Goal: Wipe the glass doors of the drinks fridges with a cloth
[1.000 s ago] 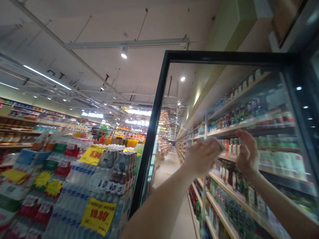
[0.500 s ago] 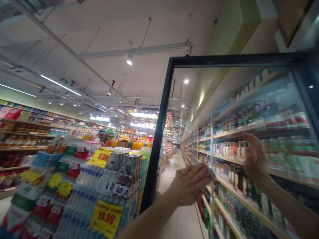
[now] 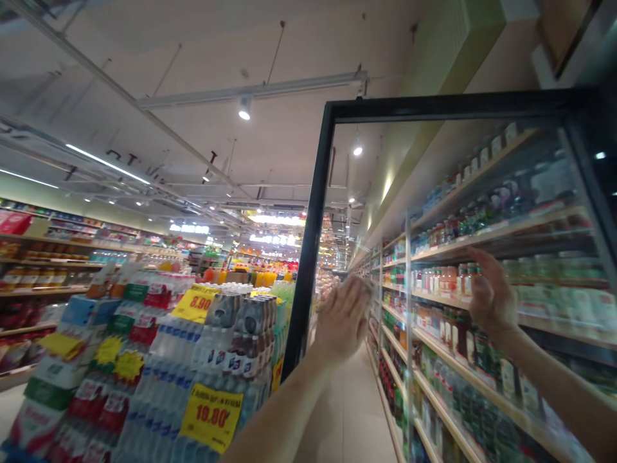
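Note:
An open glass door with a black frame [image 3: 312, 244] stands in front of me, and shelves of bottles [image 3: 448, 283] show through it. My left hand [image 3: 343, 316] lies flat against the glass near the frame's left edge, fingers stretched and smeared by motion. Whether anything is under its palm I cannot tell. My right hand [image 3: 491, 297] rests on the glass further right with its fingers spread, holding nothing. Both forearms reach up from the bottom of the view.
A stack of shrink-wrapped water bottles [image 3: 202, 360] with yellow price signs [image 3: 211, 416] stands at the left. A tiled aisle [image 3: 351, 411] runs ahead between it and the long shelving at the right. More shelves [image 3: 43, 257] line the far left wall.
My left hand has slid across the glass, first down and then left and up towards the frame. My right hand has stayed almost where it was.

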{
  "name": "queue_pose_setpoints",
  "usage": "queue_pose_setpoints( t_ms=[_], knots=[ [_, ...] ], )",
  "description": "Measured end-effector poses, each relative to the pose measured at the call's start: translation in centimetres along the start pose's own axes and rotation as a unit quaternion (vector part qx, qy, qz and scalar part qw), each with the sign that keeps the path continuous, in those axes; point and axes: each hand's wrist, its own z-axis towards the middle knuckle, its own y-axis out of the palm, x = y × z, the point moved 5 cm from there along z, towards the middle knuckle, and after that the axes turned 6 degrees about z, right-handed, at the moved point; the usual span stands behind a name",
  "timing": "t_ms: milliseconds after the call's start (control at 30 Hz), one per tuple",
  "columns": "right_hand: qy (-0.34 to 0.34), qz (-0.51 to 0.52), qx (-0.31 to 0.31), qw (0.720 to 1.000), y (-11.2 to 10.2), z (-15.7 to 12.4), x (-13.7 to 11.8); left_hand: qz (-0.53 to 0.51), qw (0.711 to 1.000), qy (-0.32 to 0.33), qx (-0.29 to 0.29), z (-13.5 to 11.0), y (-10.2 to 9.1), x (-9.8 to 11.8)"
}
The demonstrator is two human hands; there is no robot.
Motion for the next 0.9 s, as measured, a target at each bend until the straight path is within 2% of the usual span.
queue_pose_setpoints(
  t_ms=[67,133,167,267,333,367,433,500,567,633,700,733,800,867,900],
  knots=[
    [0.044,0.032,0.039,0.998,0.0,-0.1,-0.9,0.000,0.994,-0.112,0.012,1.6,0.4,-1.8],
    [0.076,0.103,0.059,0.990,0.9,-0.8,-3.4,-0.022,0.985,-0.170,0.022,3.2,1.0,-2.1],
    [0.078,0.155,0.041,0.984,2.0,-1.4,-5.2,-0.040,0.982,-0.182,0.027,3.9,1.2,-1.9],
    [0.071,0.320,-0.099,0.940,6.8,-3.5,-11.6,-0.123,0.975,-0.185,0.033,5.0,1.4,-1.1],
    [0.111,0.359,-0.083,0.923,9.1,-4.4,-14.0,-0.182,0.967,-0.174,0.037,4.9,0.8,-1.6],
    [0.125,0.349,-0.066,0.927,10.0,-4.6,-14.7,-0.197,0.964,-0.174,0.044,4.6,0.4,-2.4],
    [0.110,0.271,-0.048,0.955,11.3,-4.3,-15.6,-0.185,0.965,-0.177,0.063,3.7,-0.4,-4.3],
    [0.034,0.140,-0.080,0.986,12.2,-3.6,-16.4,-0.126,0.976,-0.165,0.071,2.8,-0.7,-5.8],
    [-0.069,0.011,-0.130,0.989,12.7,-3.0,-16.7,-0.058,0.988,-0.130,0.058,2.2,-0.3,-6.3],
    [-0.143,-0.074,-0.174,0.972,12.1,-2.6,-15.4,-0.003,0.993,-0.108,0.038,1.9,0.3,-6.0],
    [-0.146,-0.126,-0.200,0.960,9.6,-1.8,-11.9,0.036,0.994,-0.105,0.024,1.9,0.6,-5.4],
    [-0.122,-0.149,-0.207,0.959,7.7,-1.3,-9.4,0.049,0.993,-0.105,0.018,1.9,0.7,-5.1],
    [-0.020,-0.202,-0.198,0.959,3.1,-0.3,-3.6,0.063,0.993,-0.103,0.005,1.9,0.8,-4.5],
    [0.092,-0.245,-0.144,0.954,-1.3,0.4,1.1,0.068,0.991,-0.113,-0.002,1.9,1.0,-4.0],
    [0.143,-0.262,-0.104,0.949,-2.7,0.4,2.3,0.072,0.990,-0.123,-0.002,1.9,1.1,-3.8]
  ],
)
